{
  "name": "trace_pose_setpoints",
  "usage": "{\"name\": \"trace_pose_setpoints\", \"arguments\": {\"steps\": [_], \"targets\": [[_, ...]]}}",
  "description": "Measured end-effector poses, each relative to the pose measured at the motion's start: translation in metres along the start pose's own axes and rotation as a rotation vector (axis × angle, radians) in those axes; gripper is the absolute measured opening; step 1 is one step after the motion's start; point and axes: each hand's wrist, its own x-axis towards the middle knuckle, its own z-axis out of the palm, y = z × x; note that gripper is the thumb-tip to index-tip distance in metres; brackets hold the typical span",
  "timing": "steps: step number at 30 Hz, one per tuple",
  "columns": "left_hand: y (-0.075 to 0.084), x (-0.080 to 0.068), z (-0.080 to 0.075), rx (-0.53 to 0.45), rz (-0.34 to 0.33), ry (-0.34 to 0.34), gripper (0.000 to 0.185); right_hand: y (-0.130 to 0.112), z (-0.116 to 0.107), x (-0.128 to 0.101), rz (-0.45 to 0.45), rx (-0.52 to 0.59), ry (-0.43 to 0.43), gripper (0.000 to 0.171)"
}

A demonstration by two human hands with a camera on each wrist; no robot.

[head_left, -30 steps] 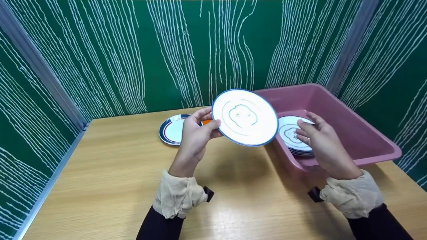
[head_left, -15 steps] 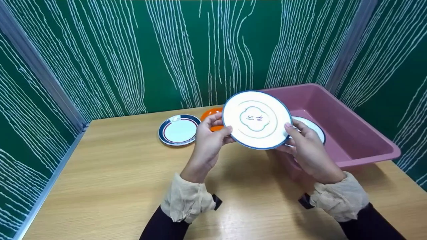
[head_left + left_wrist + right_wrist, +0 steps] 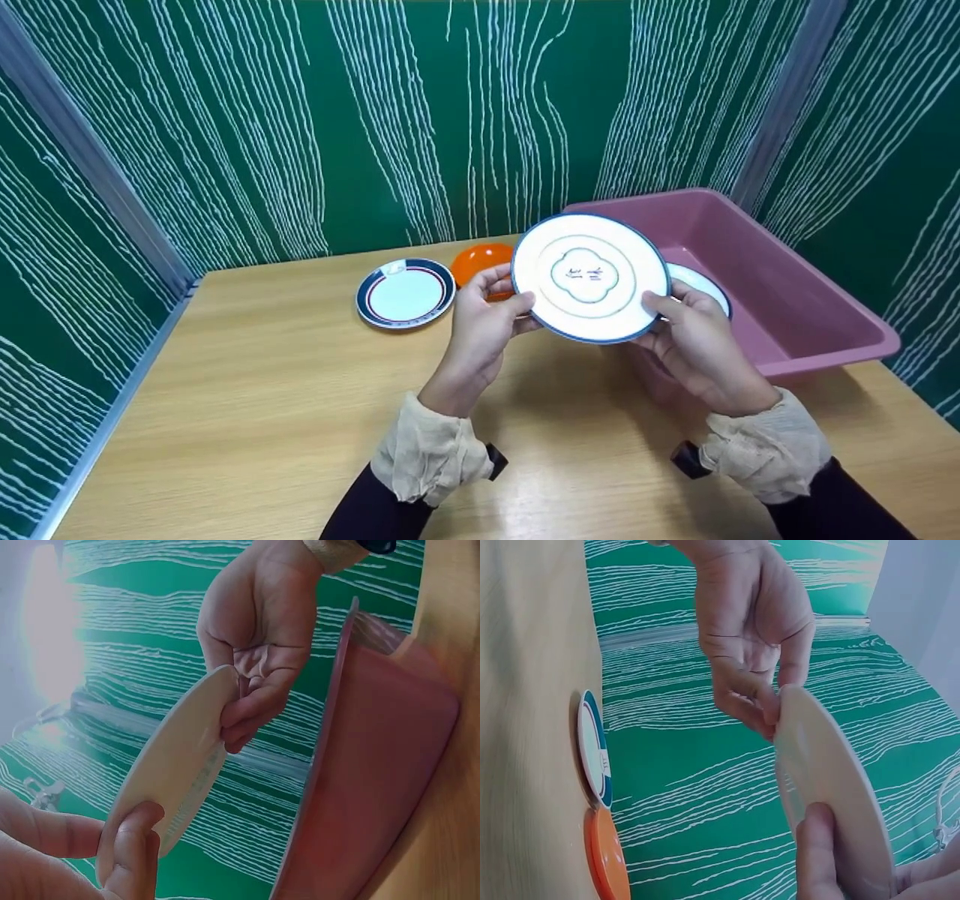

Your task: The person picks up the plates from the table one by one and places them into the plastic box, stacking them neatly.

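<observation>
Both hands hold a white plate (image 3: 592, 322) above the table, tilted so that its face shows in the head view. It has a thin blue rim and a four-lobed outline with small dark marks in the middle. My left hand (image 3: 480, 334) pinches the left edge, thumb on the face and fingers beneath. At the opposite edge my right hand (image 3: 697, 345) grips in the same way. The left wrist view shows the plate (image 3: 176, 746) nearly edge-on between the two hands. Partly hidden behind my right hand, another blue-rimmed plate (image 3: 703, 283) lies in the pink tub (image 3: 765, 262).
On the wooden table (image 3: 247, 405), left of the hands, lies a plate with a dark blue and red border (image 3: 405, 296). An orange dish (image 3: 478, 262) sits beside it, partly covered by my left hand. Green walls (image 3: 517, 112) with white lines enclose the table.
My right hand has come from over the tub to grip the plate's right edge. The plate has moved right and slightly down, uncovering the orange dish and the dark-bordered plate.
</observation>
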Motion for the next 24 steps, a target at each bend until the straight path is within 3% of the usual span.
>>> {"name": "trace_pose_setpoints", "arguments": {"steps": [7, 10, 16, 24], "targets": [[-0.003, 0.007, -0.006, 0.039, -0.025, -0.062, 0.043, -0.007, -0.006, -0.001, 0.009, 0.026, 0.019, 0.064], [-0.004, 0.012, -0.011, 0.083, -0.032, -0.058, 0.039, -0.01, -0.009, -0.001, 0.005, 0.033, 0.028, 0.067], [-0.003, 0.029, -0.03, 0.13, -0.049, 0.042, 0.034, -0.018, -0.019, 0.001, -0.029, 0.049, 0.041, 0.069], [-0.002, 0.059, -0.073, 0.169, -0.086, 0.216, 0.035, -0.027, -0.036, 0.004, -0.041, 0.085, 0.093, 0.069]]}}
